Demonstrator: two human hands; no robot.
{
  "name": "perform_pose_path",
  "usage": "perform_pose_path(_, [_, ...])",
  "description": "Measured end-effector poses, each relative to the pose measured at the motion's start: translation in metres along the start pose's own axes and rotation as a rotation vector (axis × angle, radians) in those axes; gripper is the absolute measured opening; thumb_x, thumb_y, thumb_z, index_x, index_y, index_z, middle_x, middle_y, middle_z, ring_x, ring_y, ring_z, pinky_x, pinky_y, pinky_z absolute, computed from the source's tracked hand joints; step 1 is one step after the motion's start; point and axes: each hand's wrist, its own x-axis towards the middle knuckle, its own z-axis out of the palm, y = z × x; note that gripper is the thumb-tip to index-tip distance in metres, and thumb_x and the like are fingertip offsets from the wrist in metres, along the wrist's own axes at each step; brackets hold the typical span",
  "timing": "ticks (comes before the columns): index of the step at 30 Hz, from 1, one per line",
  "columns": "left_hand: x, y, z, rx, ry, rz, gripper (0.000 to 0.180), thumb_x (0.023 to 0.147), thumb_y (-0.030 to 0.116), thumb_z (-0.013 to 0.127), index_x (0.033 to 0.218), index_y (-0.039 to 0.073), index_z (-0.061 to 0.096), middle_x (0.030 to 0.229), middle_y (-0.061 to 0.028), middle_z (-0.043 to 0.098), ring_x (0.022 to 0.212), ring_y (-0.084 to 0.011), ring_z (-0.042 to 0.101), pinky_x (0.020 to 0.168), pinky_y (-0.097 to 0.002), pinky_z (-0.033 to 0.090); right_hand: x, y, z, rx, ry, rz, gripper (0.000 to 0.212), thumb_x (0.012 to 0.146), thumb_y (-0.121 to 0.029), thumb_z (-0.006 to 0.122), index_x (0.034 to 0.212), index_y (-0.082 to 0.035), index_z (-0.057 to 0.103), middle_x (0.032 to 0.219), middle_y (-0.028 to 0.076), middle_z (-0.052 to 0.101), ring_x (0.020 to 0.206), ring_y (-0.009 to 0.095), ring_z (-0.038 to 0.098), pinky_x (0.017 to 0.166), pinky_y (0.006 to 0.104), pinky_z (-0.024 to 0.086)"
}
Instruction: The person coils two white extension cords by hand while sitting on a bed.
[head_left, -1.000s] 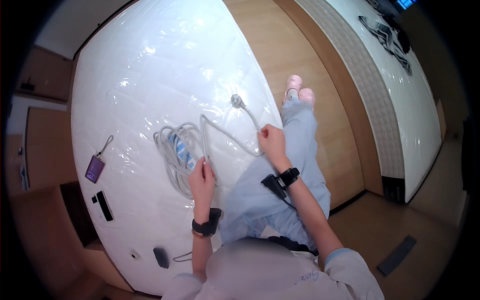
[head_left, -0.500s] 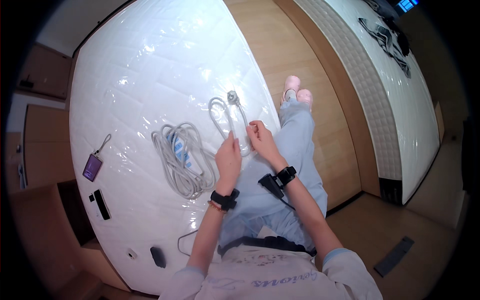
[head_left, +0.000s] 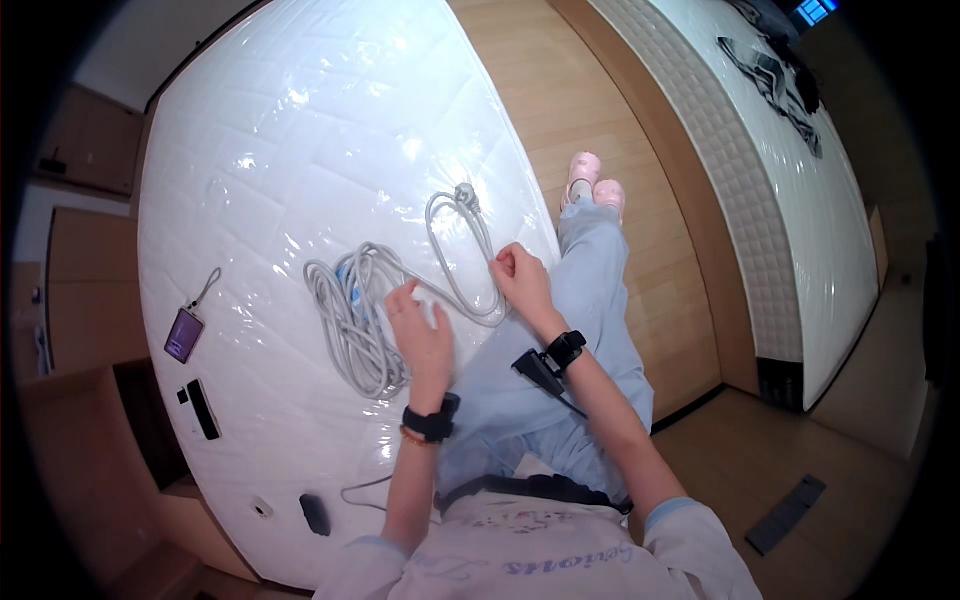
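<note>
Head view, grey cable (head_left: pixel 483 234) pinched in right fingers (head_left: pixel 504 264), left fingers (head_left: pixel 402 300) parted and empty beside its coil (head_left: pixel 355 352).

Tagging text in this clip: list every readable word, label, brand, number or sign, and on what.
Shirt: lettering across the front; wording not copied here.
Blue patch within the cable coil: mostly covered, unreadable.
Purple device: any marks too small to read.

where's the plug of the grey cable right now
In the head view, the plug lies on the plastic-covered mattress, up and left of the right hand, near the mattress's right edge.
</note>
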Motion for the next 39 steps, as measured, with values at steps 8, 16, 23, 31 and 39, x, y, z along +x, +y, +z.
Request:
perform_pose_path(8, [0.003, -0.022, -0.067, -0.222, 0.161, -0.325, 0.034, 0.075, 0.007, 0.067, 0.107, 0.002, 0.054, 0.098, -0.0056, 0.055, 0.068, -0.0108, 0.051, 0.058, -0.0244, 0.042, -0.005, 0.001, -0.003, -0.023, -0.159, 0.009, 0.021, 0.071, -0.01, 0.063, 0.089, -0.006, 0.053, 0.056, 0.009, 0.054, 0.054, 0.028, 0.056, 0.051, 0.0396, 0.041])
perform_pose_path(16, [0.015, -0.026, -0.07, -0.208, 0.007, -0.382, 0.021, 0.077, 0.012, 0.065, 0.093, -0.002, 0.061, 0.072, -0.0078, 0.06, 0.054, -0.015, 0.047, 0.056, -0.0272, 0.041, -0.006, -0.001, -0.004, 0.068, -0.177, -0.001, 0.023, 0.067, -0.006, 0.06, 0.088, -0.003, 0.051, 0.054, 0.01, 0.052, 0.051, 0.027, 0.054, 0.05, 0.0374, 0.041])
perform_pose_path(23, [0.011, 0.022, -0.021, -0.216, -0.148, -0.066, 0.035, 0.08, 0.006, 0.061, 0.112, -0.006, 0.053, 0.088, -0.0113, 0.056, 0.058, -0.0134, 0.05, 0.054, -0.026, 0.043, -0.004, 0.003, -0.003, 0.057, -0.153, -0.017, 0.021, 0.068, -0.007, 0.061, 0.086, -0.002, 0.052, 0.053, 0.009, 0.052, 0.05, 0.026, 0.054, 0.05, 0.0355, 0.042])
perform_pose_path(31, [-0.015, 0.028, 0.065, -0.286, -0.347, -0.057, 0.048, 0.08, -0.002, 0.047, 0.126, -0.01, 0.035, 0.118, -0.0214, 0.041, 0.09, -0.0366, 0.055, 0.076, -0.0397, 0.046, -0.004, 0.012, 0.001, 0.189, -0.135, -0.029, 0.017, 0.074, -0.009, 0.062, 0.084, 0.0, 0.054, 0.054, 0.009, 0.053, 0.049, 0.023, 0.055, 0.049, 0.0334, 0.042])
perform_pose_path(39, [-0.015, 0.013, 0.03, -0.28, -0.264, -0.001, 0.034, 0.079, -0.001, 0.053, 0.113, -0.002, 0.052, 0.105, -0.0163, 0.052, 0.076, -0.0241, 0.057, 0.067, -0.0334, 0.046, -0.006, -0.003, -0.007, 0.081, -0.164, -0.022, 0.021, 0.076, -0.015, 0.063, 0.085, 0.0, 0.053, 0.054, 0.009, 0.052, 0.051, 0.027, 0.054, 0.05, 0.0382, 0.041])
